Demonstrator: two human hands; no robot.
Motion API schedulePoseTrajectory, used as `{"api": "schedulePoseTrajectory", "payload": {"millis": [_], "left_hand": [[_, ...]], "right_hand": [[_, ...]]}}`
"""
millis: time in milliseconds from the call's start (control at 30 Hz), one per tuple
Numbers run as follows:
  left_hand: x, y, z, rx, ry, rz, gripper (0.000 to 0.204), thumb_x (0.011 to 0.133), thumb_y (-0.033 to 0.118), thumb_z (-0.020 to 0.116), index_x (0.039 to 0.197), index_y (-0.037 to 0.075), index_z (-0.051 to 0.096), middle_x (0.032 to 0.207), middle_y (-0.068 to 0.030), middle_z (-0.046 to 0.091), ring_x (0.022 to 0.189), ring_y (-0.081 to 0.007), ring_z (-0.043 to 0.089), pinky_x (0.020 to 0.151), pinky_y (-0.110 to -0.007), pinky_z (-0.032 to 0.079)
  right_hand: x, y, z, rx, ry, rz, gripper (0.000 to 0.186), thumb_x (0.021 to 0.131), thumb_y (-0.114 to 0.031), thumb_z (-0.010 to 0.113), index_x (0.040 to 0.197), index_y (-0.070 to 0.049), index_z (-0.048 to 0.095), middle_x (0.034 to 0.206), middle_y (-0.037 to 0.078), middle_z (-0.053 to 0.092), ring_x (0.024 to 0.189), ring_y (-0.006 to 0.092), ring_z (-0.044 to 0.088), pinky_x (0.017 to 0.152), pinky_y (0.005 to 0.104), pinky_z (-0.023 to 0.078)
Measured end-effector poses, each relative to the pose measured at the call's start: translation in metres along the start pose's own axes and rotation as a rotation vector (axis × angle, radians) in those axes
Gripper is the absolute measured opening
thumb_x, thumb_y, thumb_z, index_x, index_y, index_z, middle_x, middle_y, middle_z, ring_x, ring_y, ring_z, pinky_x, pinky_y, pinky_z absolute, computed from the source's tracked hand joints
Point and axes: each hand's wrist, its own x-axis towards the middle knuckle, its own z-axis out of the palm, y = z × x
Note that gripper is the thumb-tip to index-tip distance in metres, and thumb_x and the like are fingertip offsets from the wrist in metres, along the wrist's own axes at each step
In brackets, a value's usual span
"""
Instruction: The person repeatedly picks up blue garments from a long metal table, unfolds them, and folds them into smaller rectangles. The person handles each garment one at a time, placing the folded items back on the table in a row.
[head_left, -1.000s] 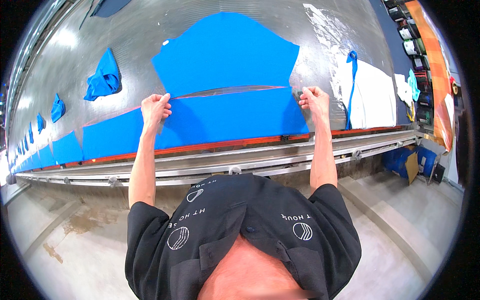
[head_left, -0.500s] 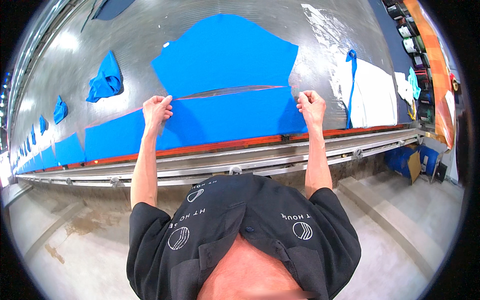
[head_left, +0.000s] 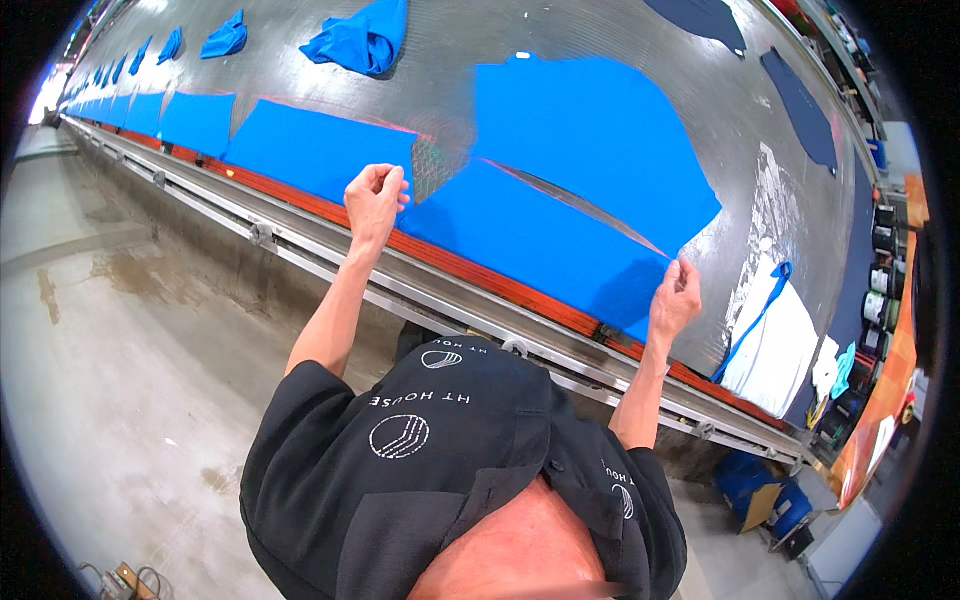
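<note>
Receding row: blue fabric panels [head_left: 195, 123] are lining the front of the grey tabletop [head_left: 445, 70], with small crumpled blue cloths [head_left: 224, 36] lying behind them.
Neighbouring panel: one larger blue panel [head_left: 320, 148] is lying flat just left of the work, a big crumpled blue cloth [head_left: 360, 40] sitting behind it.
Left hand: the left hand [head_left: 374, 208] is hovering by that panel's right end, its fingers staying lightly curled with the thumb near the index finger; whether it is gripping or touching fabric, I cannot tell.
Front strip: the long blue strip [head_left: 540, 235] is lying flat between the hands along the red edge rail [head_left: 500, 285].
Curved piece: a wide blue piece [head_left: 600, 135] is lying behind the strip, a narrow gap parting them and a small white tag [head_left: 523, 56] resting at its far edge.
Right hand: the right hand [head_left: 677, 302] is reaching the strip's right corner, thumb and index fingertips nearly meeting there; whether they are pinching it, I cannot tell.
White cloth: a white cloth [head_left: 780, 350] is lying farther right, a blue band [head_left: 757, 318] crossing it.
</note>
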Motion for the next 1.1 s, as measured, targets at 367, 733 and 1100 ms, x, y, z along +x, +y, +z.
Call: {"api": "schedulePoseTrajectory", "payload": {"millis": [367,733,1100], "left_hand": [[-0.072,-0.035,-0.049,0.592,0.110,0.566,0.020,0.084,0.006,0.068,0.104,0.003,0.064,0.103,-0.0115,0.065,0.107,-0.0316,0.058,0.096,-0.042,0.042],[-0.081,-0.045,-0.047,0.622,0.139,0.623,0.026,0.083,0.003,0.067,0.109,0.001,0.063,0.115,-0.0154,0.062,0.111,-0.0334,0.056,0.096,-0.043,0.043],[-0.081,-0.050,-0.041,0.654,0.099,0.587,0.025,0.086,0.005,0.066,0.110,0.000,0.063,0.114,-0.0163,0.063,0.109,-0.0329,0.057,0.093,-0.043,0.045]], "right_hand": [[-0.006,-0.095,0.116,-0.314,-0.397,-0.698,0.075,0.093,-0.048,0.054,0.148,-0.003,0.032,0.157,0.016,0.025,0.146,0.0409,0.013,0.115,0.0581,0.013],[-0.027,-0.145,0.160,-0.152,-0.375,-0.761,0.072,0.093,-0.050,0.052,0.141,0.002,0.040,0.151,0.022,0.033,0.142,0.0446,0.021,0.112,0.0624,0.017],[-0.060,-0.023,0.041,-0.446,-0.281,-0.247,0.075,0.095,-0.049,0.050,0.146,0.004,0.032,0.155,0.023,0.024,0.145,0.0439,0.013,0.114,0.0614,0.009]]}}
